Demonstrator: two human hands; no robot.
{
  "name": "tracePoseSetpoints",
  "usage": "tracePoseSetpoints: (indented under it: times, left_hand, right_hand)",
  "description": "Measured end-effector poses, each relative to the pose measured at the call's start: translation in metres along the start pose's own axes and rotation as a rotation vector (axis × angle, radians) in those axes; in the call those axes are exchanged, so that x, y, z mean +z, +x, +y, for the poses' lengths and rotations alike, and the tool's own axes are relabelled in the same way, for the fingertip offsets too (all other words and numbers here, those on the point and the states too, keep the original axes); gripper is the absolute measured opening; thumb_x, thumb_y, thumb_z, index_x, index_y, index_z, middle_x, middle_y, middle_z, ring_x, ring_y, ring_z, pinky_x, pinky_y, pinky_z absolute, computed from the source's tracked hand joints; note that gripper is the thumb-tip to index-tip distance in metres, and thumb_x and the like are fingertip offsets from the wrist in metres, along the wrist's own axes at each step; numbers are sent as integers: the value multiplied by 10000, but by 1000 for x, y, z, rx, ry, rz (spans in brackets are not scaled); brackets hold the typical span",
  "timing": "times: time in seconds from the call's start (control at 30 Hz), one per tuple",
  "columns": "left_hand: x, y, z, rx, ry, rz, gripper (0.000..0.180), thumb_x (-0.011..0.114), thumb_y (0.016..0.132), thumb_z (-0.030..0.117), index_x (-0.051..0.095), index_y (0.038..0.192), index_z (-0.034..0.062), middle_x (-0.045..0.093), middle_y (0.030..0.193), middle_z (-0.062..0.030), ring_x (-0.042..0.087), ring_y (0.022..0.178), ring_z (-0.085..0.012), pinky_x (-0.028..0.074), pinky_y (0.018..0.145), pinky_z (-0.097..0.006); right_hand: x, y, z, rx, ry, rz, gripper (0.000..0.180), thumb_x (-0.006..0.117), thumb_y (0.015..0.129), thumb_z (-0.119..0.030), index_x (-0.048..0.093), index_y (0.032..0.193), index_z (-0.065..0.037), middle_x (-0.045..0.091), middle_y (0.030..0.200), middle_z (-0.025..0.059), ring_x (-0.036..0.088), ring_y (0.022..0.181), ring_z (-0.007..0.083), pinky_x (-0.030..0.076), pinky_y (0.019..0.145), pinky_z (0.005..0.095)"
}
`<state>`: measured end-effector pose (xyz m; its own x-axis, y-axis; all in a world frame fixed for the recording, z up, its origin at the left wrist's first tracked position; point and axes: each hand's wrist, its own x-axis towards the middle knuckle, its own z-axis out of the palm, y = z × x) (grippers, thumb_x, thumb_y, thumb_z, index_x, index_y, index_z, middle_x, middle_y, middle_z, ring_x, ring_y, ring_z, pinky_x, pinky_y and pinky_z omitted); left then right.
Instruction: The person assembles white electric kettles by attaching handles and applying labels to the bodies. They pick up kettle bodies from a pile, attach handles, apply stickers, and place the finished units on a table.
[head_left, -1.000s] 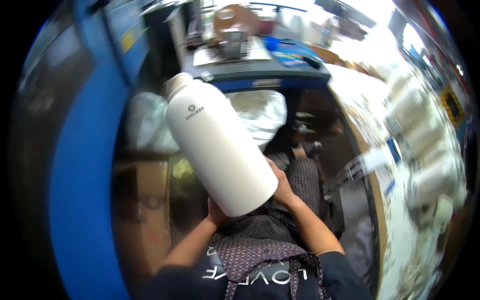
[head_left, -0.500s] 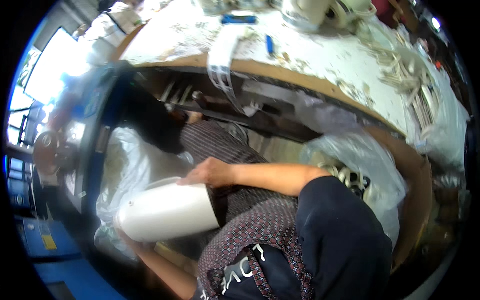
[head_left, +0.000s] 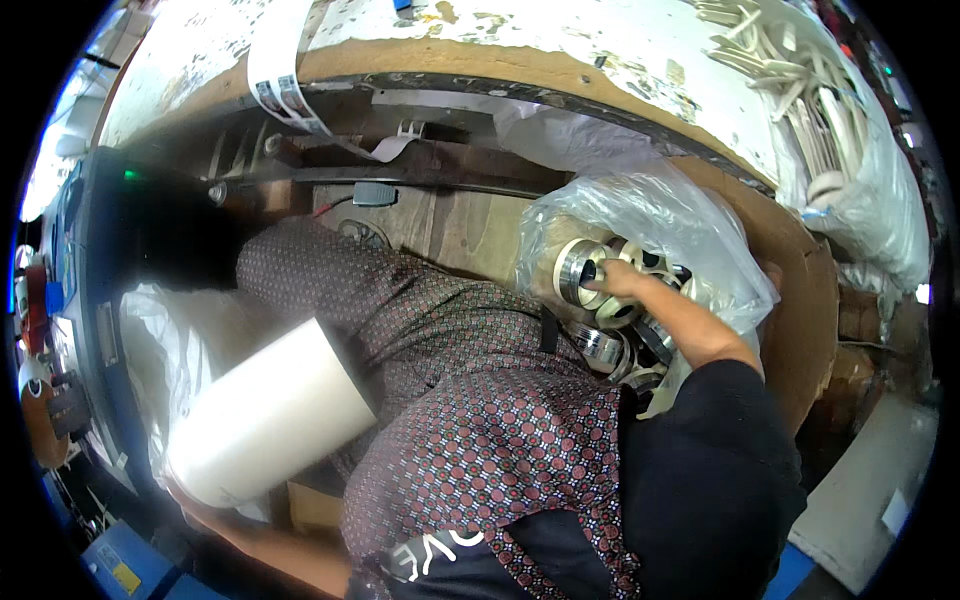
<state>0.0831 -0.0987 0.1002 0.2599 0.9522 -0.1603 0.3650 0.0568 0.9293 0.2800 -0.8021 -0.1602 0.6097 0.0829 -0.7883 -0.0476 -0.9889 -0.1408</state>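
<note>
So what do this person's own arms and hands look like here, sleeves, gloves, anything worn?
Both hands are bare, with no gloves, rings or watch visible. The right arm wears a short black sleeve that ends above the elbow, leaving the forearm bare down to the right hand. The left forearm, low in the picture, is also bare; the left hand is mostly hidden, so its fingers cannot be described.
</note>
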Motion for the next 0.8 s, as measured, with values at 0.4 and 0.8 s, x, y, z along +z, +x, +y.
tracePoseSetpoints:
  times: [0.4, 0.8]
  left_hand:
    - [-21, 13, -17, 51, -126, -76, 753, 431, 963, 602, 453, 1412, -3, 510, 1415, -157, 511, 1270, -311, 391, 1063, -444]
    - [-126, -20, -75, 84, -575, -61, 748, 376, 952, 659, 420, 1437, 91, 483, 1435, -128, 519, 1250, -341, 440, 1031, -499]
  right_hand:
    - [-46, -1, -141, -320, 478, 257, 349, 707, 873, -282, 671, 1090, -11, 694, 914, 124, 663, 842, 218, 520, 795, 344]
    - [-124, -1, -391, -451, 1720, -184, 383, 583, 970, -383, 645, 1150, -51, 689, 1089, 86, 655, 981, 206, 527, 900, 379]
